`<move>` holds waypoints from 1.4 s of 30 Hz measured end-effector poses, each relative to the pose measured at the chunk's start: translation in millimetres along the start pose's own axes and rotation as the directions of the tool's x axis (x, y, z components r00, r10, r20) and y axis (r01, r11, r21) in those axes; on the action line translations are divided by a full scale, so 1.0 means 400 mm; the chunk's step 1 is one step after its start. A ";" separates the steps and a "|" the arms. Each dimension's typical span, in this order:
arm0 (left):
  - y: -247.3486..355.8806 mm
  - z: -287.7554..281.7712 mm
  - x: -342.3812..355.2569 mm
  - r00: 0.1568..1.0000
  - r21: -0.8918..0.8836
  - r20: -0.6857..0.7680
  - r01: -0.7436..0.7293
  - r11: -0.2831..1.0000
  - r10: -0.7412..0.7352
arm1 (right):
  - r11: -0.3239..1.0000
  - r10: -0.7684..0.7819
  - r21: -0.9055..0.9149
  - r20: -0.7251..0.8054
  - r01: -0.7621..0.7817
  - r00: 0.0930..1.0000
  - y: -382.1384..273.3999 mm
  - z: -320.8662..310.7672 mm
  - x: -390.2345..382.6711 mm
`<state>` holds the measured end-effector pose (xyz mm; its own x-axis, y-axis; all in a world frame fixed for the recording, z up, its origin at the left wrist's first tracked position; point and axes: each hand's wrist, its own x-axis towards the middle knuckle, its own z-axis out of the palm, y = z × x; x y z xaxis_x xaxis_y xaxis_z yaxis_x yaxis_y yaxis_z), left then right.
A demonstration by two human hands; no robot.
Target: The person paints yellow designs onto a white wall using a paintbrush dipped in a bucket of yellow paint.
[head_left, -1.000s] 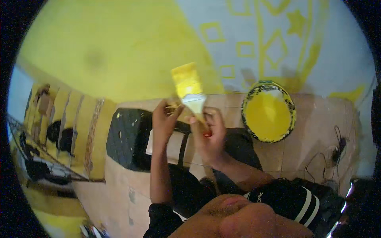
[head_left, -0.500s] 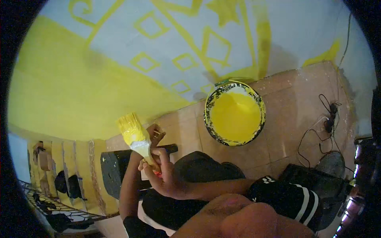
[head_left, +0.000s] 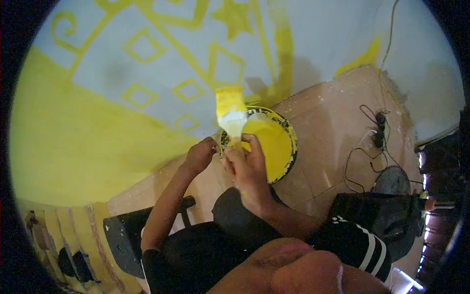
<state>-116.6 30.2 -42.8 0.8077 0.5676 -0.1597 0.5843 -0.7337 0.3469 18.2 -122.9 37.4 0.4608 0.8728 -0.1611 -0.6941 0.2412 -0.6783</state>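
My right hand [head_left: 247,164] is closed around the wooden handle of a wide paintbrush [head_left: 232,116], held over the left part of the paint bucket [head_left: 293,147]. Yellow paint coats its bristles, which point up and away from me toward the wall; a white band lies below them. The round bucket, its dark rim splashed with paint, stands on the floor by the wall and holds yellow paint. Close to the bucket's left rim is my left hand [head_left: 199,156], its fingers curled together; what they hold, if anything, is too small to make out.
The wall [head_left: 107,132] ahead carries yellow paint, with diamonds, a star and stripes on pale blue. Tangled black cables [head_left: 379,130] lie on the tiled floor at the right. A black box-like object [head_left: 125,240] stands at the left, near yellow steps [head_left: 73,235].
My right hand has carried the paintbrush rightward and up, from beside the wall to over the bucket. My left hand has moved up beside the bucket. The view has shifted somewhat.
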 end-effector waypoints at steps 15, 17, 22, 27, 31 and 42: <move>-0.126 0.294 0.134 0.773 -0.034 -0.634 -0.014 0.999 -0.011 | 0.266 0.079 -0.932 0.275 0.245 0.958 -0.428 -0.242 0.134; -0.247 0.433 0.166 0.771 -0.428 -0.593 -0.056 0.902 -0.233 | 0.016 0.270 -0.941 0.329 0.337 0.905 -0.464 -0.166 0.167; -0.339 0.463 0.195 0.975 -0.994 0.076 0.059 -0.087 -0.209 | -0.657 0.677 -0.501 -0.063 0.563 0.734 -0.316 -0.035 0.340; -0.215 0.437 0.176 0.784 -0.651 -0.249 0.299 0.697 -0.569 | -0.578 0.728 -0.338 0.198 0.743 0.656 -0.048 -0.199 0.408; -0.158 0.337 0.131 0.876 -0.745 -0.089 0.258 0.615 -0.474 | -0.561 0.784 -0.450 -0.020 0.695 0.620 0.051 -0.281 0.449; -0.219 0.414 0.152 0.927 -0.484 -0.265 0.108 0.868 -0.264 | -0.188 0.554 -0.632 0.563 0.751 0.613 0.013 -0.369 0.460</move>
<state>-105.6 67.0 -236.1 0.5739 0.8189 0.0058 0.5559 -0.3947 0.7316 181.2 -23.8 -101.6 -0.4136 0.9077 -0.0707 0.8268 0.3419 -0.4467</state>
